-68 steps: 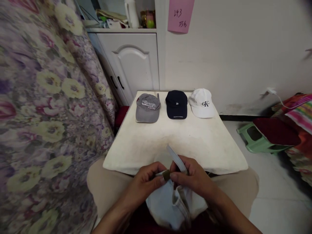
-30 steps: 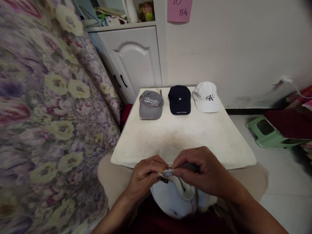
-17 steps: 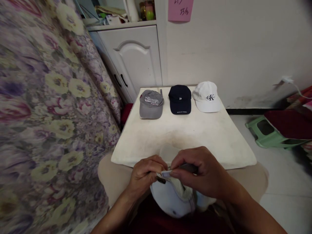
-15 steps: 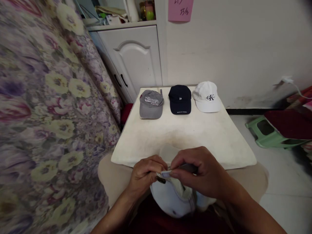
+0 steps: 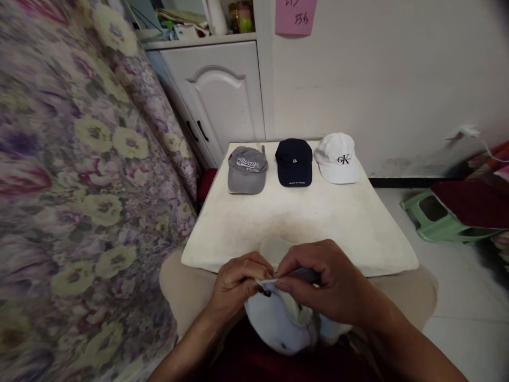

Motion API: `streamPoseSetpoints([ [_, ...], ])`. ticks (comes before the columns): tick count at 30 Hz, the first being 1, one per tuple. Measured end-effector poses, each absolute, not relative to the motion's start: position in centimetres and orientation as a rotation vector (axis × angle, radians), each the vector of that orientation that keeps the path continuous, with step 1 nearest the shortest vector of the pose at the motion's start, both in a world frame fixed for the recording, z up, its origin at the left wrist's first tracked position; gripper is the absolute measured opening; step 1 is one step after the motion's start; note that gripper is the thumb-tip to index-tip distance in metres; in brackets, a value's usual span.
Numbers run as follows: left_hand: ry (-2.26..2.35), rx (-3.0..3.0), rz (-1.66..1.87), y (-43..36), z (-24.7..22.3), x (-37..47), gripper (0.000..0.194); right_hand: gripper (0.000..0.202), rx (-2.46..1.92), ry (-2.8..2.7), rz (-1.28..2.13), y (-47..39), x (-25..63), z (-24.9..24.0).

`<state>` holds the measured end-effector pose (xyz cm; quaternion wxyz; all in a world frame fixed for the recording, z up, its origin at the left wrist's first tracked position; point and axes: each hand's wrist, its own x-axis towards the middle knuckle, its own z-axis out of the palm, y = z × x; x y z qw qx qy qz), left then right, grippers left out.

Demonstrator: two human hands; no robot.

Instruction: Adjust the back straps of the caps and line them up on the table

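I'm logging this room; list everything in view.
Held cap: one, pale blue, bottom
Always cap: one, grey, table, left
Logo cap: one, navy, table, far middle
CK cap: one, white, table, right
Table: one, cream, centre
Curtain: one, floral purple, left
Cabinet: one, white, behind table
Shelf items: several, mixed, top
Note: one, pink, wall
Plug: one, white, wall
Stool: one, green, right
Fabric: some, red, right
Left hand, right hand: one each, on held cap
Legs: two, beige, bottom
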<state>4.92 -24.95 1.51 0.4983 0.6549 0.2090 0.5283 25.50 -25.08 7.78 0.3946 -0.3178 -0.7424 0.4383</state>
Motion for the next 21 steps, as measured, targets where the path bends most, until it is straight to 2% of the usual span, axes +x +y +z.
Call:
streamPoseSetpoints([
  [21,0.568,1.638,1.220,-24.74,1.90,4.72,0.018,0.003,-0.883,-1.907,1.113,-25.04,25.74,7.73],
])
